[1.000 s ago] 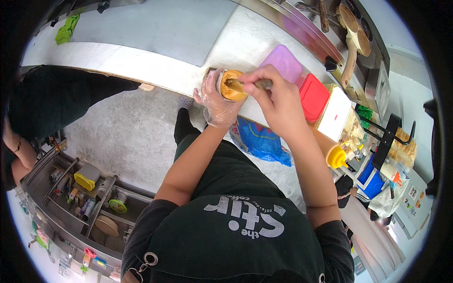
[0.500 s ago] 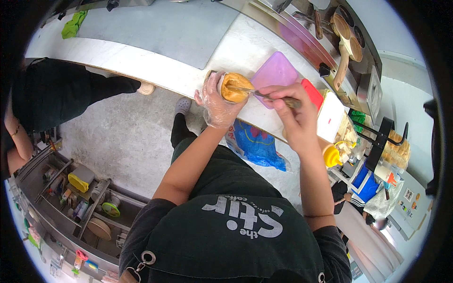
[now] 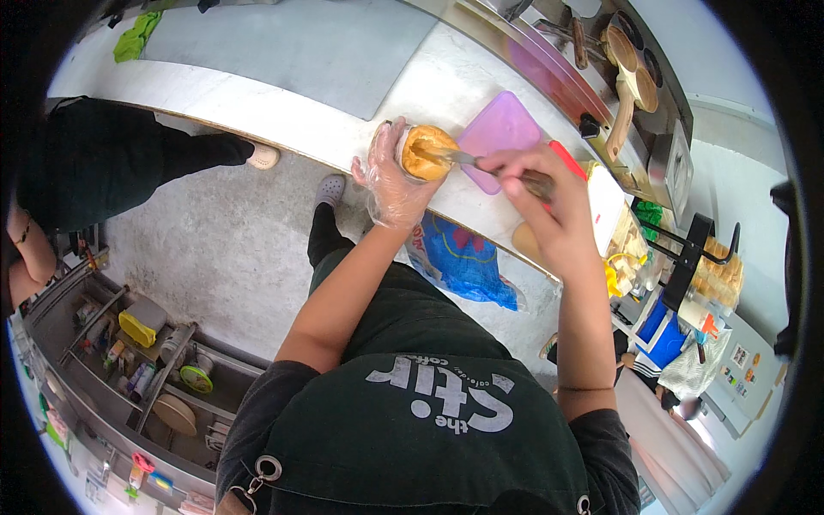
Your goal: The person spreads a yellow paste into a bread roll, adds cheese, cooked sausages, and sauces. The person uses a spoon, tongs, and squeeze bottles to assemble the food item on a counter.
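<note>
My left hand [image 3: 396, 196], in a clear plastic glove, is wrapped round a round golden bread roll [image 3: 436, 139]. The roll has a hollow in its top, and a pale rim shows along its side, perhaps of a cup or wrapper. In my bare right hand [image 3: 556, 206] is a knife [image 3: 464, 158] with a dark handle. Its blade points left, with the tip in the roll's hollow. How deep the tip reaches is hidden. Just beyond my hands, a purple plastic board or lid [image 3: 502, 129] lies on the white counter [image 3: 330, 144].
A grey mat [image 3: 292, 51] covers the counter's far left. Pans [image 3: 620, 51] hang over its right end, near a red item [image 3: 566, 160]. A blue bag [image 3: 463, 262] lies on the floor below. Another person [image 3: 94, 172] stands at the left, by open shelving [image 3: 172, 386].
The knife has drawn slightly up and to the right, showing more of the hollow. My right forearm has shifted right; my left hand stays round the roll, turned a little.
</note>
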`<action>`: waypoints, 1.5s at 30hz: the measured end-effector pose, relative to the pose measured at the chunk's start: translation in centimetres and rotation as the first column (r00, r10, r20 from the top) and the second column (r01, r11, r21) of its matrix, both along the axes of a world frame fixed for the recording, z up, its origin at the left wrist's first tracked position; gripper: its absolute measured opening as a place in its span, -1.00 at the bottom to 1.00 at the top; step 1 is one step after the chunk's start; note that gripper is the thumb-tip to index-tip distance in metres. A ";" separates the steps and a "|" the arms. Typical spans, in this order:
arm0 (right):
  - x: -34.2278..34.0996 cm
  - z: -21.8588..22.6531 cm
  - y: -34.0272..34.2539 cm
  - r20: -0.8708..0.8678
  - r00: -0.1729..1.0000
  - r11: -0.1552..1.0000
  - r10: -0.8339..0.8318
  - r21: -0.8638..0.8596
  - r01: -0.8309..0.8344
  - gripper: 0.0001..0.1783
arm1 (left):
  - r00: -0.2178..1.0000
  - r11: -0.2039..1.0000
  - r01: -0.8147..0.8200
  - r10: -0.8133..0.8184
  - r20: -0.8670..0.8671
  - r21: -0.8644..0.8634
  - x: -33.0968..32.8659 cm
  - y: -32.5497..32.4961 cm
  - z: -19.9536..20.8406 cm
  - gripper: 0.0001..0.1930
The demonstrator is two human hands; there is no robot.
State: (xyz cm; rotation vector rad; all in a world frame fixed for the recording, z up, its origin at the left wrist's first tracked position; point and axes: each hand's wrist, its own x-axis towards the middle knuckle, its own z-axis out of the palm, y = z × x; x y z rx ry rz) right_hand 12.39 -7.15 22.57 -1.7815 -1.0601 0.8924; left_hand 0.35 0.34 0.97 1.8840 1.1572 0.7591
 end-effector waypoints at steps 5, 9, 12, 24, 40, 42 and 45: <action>-0.6 -3.2 4.7 0.281 0.901 0.943 0.331 -0.133 -0.306 -0.86 | 1.000 1.000 -0.014 0.014 0.013 -0.025 0.3 -0.1 0.2 -0.02; -1.8 -2.6 7.7 0.279 0.869 0.912 0.408 -0.163 -0.376 -0.81 | 0.992 0.989 0.053 -0.068 -0.109 -0.134 0.3 -0.1 -2.0 0.03; -1.7 -1.2 8.5 0.224 0.879 0.901 0.422 -0.215 -0.377 -0.82 | 0.979 0.983 0.080 -0.109 -0.175 -0.165 0.3 0.3 -1.3 0.06; -0.9 9.4 2.1 0.136 0.990 0.976 0.026 0.210 -0.055 -0.84 | 0.980 0.994 0.099 -0.104 -0.171 -0.038 -1.2 0.1 3.3 0.27; -3.2 -0.1 -8.9 -0.022 0.675 0.459 -0.738 0.716 0.525 -0.86 | 0.976 0.929 0.204 -0.216 0.006 0.309 -8.8 6.0 5.1 0.45; -1.9 0.6 -8.4 0.005 0.632 0.420 -0.775 0.752 0.508 -0.86 | 0.961 0.928 0.135 -0.208 0.182 0.346 -9.8 7.6 5.2 0.42; -0.1 1.7 -6.3 -0.054 0.582 0.311 -0.811 0.804 0.507 -0.88 | 0.973 0.945 0.072 -0.137 0.187 0.318 -11.4 10.0 6.2 0.28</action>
